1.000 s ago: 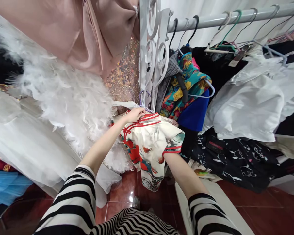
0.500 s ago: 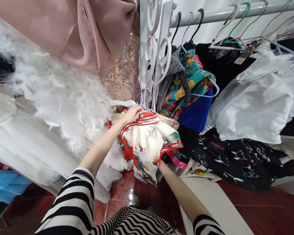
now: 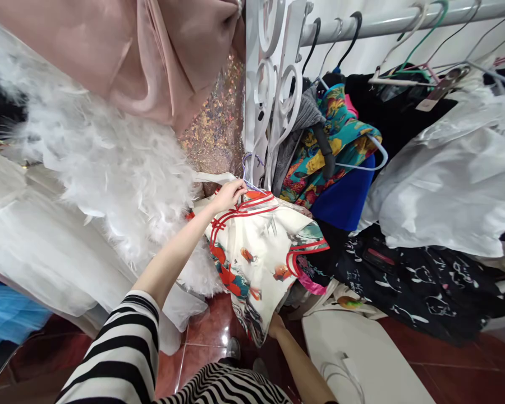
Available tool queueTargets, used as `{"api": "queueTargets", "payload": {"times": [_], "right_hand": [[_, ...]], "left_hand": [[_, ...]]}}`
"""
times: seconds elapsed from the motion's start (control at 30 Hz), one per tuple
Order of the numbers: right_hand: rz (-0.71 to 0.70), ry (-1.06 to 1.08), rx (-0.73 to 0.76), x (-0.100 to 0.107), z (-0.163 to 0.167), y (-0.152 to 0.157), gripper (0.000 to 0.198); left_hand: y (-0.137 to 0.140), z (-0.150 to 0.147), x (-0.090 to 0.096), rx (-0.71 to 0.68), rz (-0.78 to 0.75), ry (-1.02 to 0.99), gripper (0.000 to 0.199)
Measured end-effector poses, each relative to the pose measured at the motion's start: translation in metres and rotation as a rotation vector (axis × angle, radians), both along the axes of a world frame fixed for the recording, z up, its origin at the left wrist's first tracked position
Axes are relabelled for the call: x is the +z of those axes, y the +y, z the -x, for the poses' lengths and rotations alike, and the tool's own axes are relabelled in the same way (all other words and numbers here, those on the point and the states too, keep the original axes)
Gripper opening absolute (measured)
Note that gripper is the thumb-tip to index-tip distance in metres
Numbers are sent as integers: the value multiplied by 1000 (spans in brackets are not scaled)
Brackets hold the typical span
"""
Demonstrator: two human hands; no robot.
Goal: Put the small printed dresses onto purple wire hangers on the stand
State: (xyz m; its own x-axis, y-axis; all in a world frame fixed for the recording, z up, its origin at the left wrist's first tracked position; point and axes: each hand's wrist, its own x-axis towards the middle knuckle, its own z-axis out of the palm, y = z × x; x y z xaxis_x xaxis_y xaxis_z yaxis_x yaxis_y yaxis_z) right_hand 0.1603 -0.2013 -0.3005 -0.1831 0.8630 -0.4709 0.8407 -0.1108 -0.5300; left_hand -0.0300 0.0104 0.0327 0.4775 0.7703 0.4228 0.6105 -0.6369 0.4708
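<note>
A white cheongsam (image 3: 261, 244) with red piping and a red and green floral print hangs on a purple hanger (image 3: 252, 163). Its front faces up toward me, and a red knotted fastening shows below the collar. My left hand (image 3: 230, 196) is closed on the collar, close to the hanger. Low on the garment, my right hand (image 3: 276, 325) is closed at its side edge, the fingertips partly hidden by the cloth. Between both hands the fabric is drawn out and fairly smooth.
White feathered cloth (image 3: 122, 168) and a pink satin garment (image 3: 151, 56) hang on the left. A white scrolled metal frame (image 3: 273, 95) stands behind. Several garments hang from a rail (image 3: 382, 22) on the right. A white board (image 3: 362, 353) lies above the red tiled floor (image 3: 206, 331).
My right hand has moved down along the cheongsam's side, and the fabric is now more spread and straighter. My left hand stays at the collar. The view has shifted slightly left.
</note>
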Motion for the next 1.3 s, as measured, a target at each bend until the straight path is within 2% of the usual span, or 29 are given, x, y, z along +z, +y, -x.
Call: {"api": "queueTargets", "payload": {"times": [0.17,0.37,0.5,0.63,0.83,0.97,1.13,1.3], "right_hand": [[144,-79,-3,-18,-11,-19,35],[183,-116,-24,-29,-8,-28,37],[201,-139,-21,-27,-7,-33,41],[175,-133,-5,-15,-5,-24,40],[38,-118,59,16,-12,17,43],[-49,-120,93,35,-24,36,52],[-107,-140,121,55,-29,41,66],[-123,-190,101,71,-29,43,74]], "left_hand": [[0,-6,-4,-2,26,12,17],[2,-12,-12,17,14,48,17],[4,-14,-17,30,-10,68,17],[6,-15,-19,10,-14,124,14],[6,-18,-22,18,-55,174,13],[1,-21,-20,27,-66,239,12],[-6,-19,-18,32,-71,344,10],[-14,-23,-16,84,-79,498,23]]}}
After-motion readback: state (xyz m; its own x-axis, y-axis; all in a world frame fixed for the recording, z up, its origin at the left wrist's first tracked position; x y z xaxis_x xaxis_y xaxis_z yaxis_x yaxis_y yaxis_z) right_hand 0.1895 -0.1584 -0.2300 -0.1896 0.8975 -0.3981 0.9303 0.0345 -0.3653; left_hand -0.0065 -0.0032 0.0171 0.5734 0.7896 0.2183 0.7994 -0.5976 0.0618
